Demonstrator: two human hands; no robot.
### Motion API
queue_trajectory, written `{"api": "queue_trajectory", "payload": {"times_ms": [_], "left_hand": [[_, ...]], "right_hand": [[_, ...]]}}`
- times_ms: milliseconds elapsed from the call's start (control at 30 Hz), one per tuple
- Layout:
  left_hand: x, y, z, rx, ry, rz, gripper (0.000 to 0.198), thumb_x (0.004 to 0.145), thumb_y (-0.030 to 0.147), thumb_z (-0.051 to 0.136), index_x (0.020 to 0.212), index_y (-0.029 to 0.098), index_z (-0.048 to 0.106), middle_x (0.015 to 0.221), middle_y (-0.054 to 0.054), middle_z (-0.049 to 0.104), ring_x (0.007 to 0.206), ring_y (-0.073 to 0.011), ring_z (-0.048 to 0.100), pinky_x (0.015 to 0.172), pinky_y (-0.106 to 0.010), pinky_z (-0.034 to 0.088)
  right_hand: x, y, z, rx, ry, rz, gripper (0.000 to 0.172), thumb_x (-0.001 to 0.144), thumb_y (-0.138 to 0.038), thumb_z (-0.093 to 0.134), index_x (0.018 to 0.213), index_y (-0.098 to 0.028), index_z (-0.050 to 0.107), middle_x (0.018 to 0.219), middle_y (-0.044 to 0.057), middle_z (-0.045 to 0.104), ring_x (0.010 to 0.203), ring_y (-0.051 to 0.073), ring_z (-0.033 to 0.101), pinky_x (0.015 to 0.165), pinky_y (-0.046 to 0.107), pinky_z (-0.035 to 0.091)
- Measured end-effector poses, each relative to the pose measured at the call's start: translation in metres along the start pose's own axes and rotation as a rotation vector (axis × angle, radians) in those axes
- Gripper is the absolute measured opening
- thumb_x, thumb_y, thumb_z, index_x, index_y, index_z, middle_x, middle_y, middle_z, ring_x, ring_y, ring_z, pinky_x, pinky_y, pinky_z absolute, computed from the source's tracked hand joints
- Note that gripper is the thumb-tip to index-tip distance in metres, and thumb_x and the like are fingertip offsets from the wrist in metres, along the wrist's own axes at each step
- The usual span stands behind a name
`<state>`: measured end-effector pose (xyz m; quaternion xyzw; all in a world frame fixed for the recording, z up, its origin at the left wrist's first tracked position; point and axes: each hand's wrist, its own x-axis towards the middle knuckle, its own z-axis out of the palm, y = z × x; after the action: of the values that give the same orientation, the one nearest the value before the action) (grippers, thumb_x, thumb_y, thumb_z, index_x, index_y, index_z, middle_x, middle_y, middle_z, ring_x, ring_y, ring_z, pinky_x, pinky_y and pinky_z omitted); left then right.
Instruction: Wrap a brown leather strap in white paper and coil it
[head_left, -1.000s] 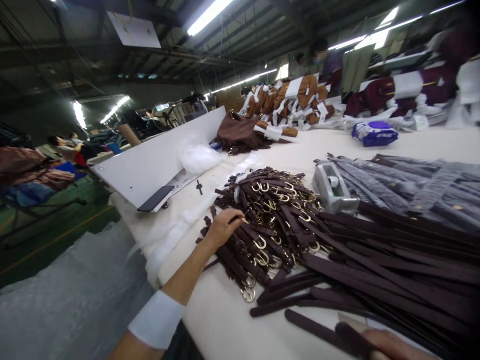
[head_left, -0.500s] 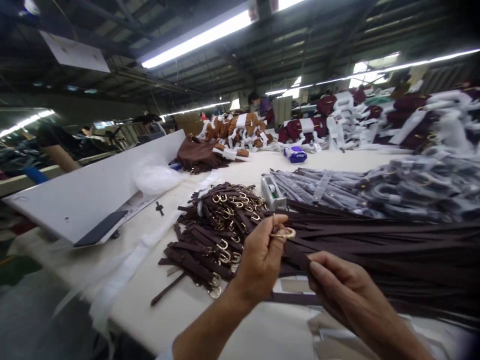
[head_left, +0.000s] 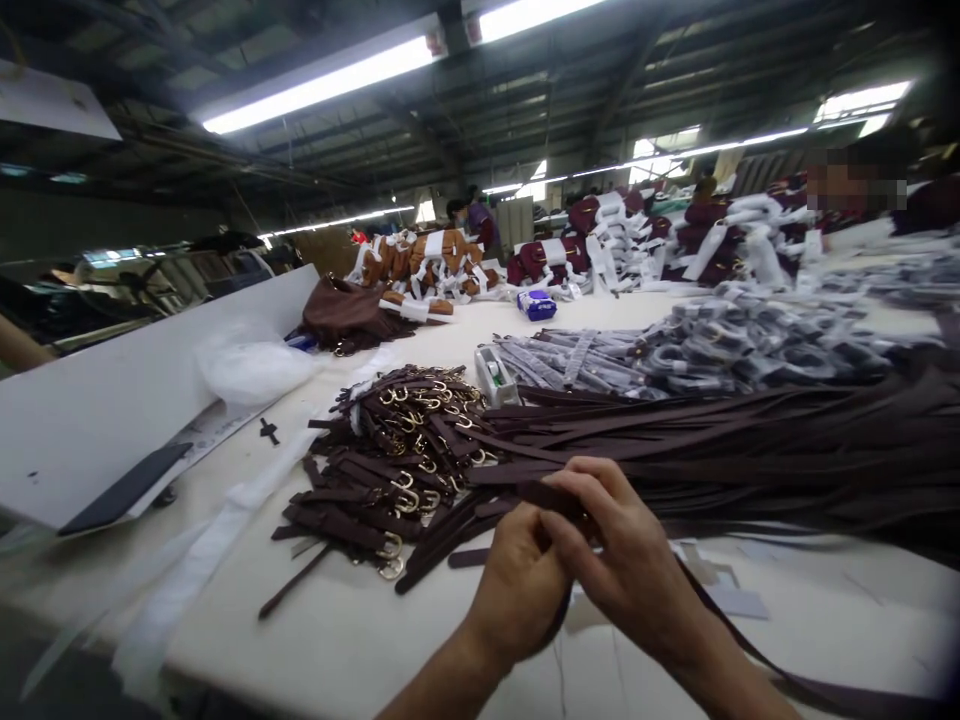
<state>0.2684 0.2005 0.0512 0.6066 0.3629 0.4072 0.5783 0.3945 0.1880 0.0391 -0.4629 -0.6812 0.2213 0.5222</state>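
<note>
— What lay on the left of the table [head_left: 360, 640]?
— A pile of buckled straps [head_left: 382, 460].
— And the hands?
— The left hand [head_left: 521, 585] and right hand [head_left: 626, 560] together pinched one dark strap [head_left: 551, 495], just above the table edge, beside long straps [head_left: 712, 455].

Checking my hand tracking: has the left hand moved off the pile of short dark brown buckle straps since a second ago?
Yes. The left hand left the buckle-strap pile, coming nearer beside the right hand.
</note>
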Motion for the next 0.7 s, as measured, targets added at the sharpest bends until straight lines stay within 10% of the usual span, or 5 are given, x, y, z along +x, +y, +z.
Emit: {"api": "queue_trajectory", "payload": {"times_ms": [200,367,500,700], "left_hand": [[0.005,-0.014,0.003,-0.347,0.059,-0.262,0.033,0.069,0.033,0.071,0.092,0.011,0.061,0.068,-0.002,0.058,0.051,-0.0095,0.051,0.052,-0.023,0.040],[0.010,-0.017,0.013,-0.294,-0.006,-0.107,0.022,0.077,0.032,0.063,0.080,0.011,0.064,0.074,-0.003,0.058,0.067,-0.0111,0.051,0.064,-0.023,0.040],[0.011,-0.011,0.019,-0.096,-0.061,-0.029,0.019,0.081,0.029,0.057,0.080,0.012,0.063,0.076,-0.003,0.057,0.074,-0.0136,0.050,0.068,-0.024,0.040],[0.009,-0.004,0.020,0.139,-0.151,0.074,0.015,0.080,0.016,0.051,0.090,0.016,0.063,0.091,-0.005,0.060,0.087,-0.0179,0.052,0.078,-0.027,0.041]], "right_hand": [[0.002,0.001,-0.019,-0.077,0.128,0.051,0.023,0.094,-0.033,0.034,0.085,-0.020,0.050,0.091,0.004,0.052,0.076,0.013,0.054,0.067,0.026,0.045],[-0.005,0.004,-0.014,-0.285,0.099,-0.161,0.031,0.078,-0.034,0.064,0.101,-0.019,0.051,0.104,0.007,0.049,0.096,0.019,0.050,0.081,0.031,0.046],[-0.006,0.000,-0.013,-0.489,0.073,-0.219,0.014,0.084,-0.023,0.055,0.097,-0.019,0.054,0.106,0.008,0.048,0.097,0.020,0.048,0.084,0.035,0.046],[-0.011,0.005,-0.032,-0.558,-0.058,-0.229,0.034,0.083,-0.035,0.055,0.112,-0.017,0.050,0.116,0.011,0.047,0.107,0.024,0.045,0.087,0.037,0.045]]}}
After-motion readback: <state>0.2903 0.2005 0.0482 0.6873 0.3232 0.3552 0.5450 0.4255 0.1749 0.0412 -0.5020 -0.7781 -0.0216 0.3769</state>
